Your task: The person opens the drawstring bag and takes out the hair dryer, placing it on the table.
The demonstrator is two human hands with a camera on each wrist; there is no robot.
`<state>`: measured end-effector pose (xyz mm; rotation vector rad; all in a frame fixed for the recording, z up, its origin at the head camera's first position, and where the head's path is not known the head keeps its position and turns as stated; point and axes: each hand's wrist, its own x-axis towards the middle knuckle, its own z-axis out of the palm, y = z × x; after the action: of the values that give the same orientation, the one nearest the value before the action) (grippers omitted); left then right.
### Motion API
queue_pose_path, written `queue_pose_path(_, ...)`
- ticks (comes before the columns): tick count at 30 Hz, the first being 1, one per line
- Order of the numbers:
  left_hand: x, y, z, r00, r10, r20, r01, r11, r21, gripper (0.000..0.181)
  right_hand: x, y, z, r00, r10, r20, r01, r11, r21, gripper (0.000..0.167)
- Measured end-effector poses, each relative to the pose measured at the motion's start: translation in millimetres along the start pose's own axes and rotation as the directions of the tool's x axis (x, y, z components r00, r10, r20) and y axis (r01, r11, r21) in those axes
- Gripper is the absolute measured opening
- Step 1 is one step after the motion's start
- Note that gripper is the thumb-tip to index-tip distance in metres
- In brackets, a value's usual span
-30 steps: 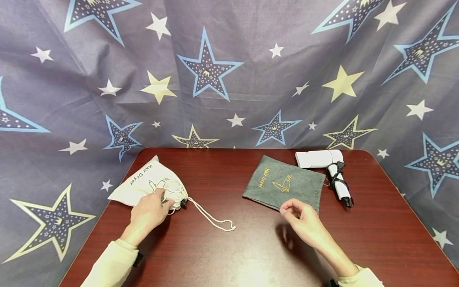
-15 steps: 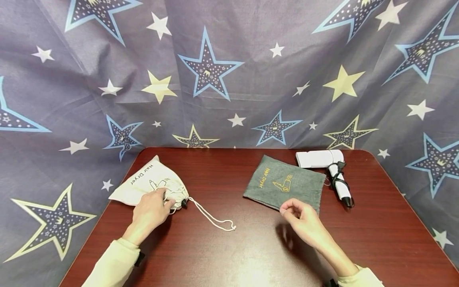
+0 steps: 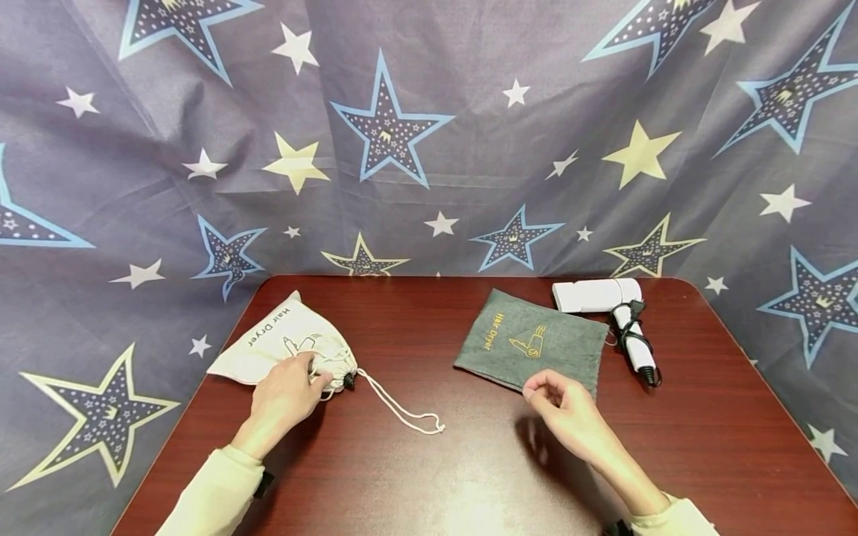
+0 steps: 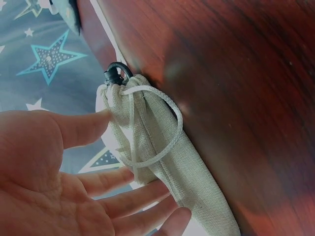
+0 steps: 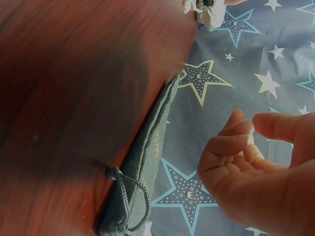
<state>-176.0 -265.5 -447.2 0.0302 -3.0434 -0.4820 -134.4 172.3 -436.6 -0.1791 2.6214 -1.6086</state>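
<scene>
On the table's left lies a cream drawstring bag (image 3: 268, 342) printed "Hair Dryer", its black cord stopper (image 3: 348, 380) at the gathered neck. My left hand (image 3: 287, 387) rests on this bag near the neck, fingers extended over it and thumb by the edge; the left wrist view shows the cord loop (image 4: 177, 118) hanging over the cloth. Right of centre lies a grey bag (image 3: 496, 357) with yellow "Hair Dryer" print, lying flat. Close to its front edge hovers my right hand (image 3: 566, 409), fingers loosely curled, thumb near the index finger, nothing held.
A white hair dryer (image 3: 590, 295) with its black cord (image 3: 626, 335) wound round the handle lies behind and right of the grey bag. A white drawstring (image 3: 402, 409) trails across the dark red table (image 3: 402, 476). Star-printed fabric (image 3: 402, 208) hangs behind.
My left hand and the cream bag have shifted slightly to the right, the trailing cord with them. The right hand, grey bag and hair dryer stay in place.
</scene>
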Motion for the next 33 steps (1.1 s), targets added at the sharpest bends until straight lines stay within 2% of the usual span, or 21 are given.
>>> queue_pose_path(33, -3.7, 7.3, 3.4, 1.000, 0.020, -0.005, -0.020, 1.000, -0.004, 0.050, -0.9, -1.7, 3.0, 1.000, 0.005, -0.002, -0.005, 1.000, 0.016, 0.005)
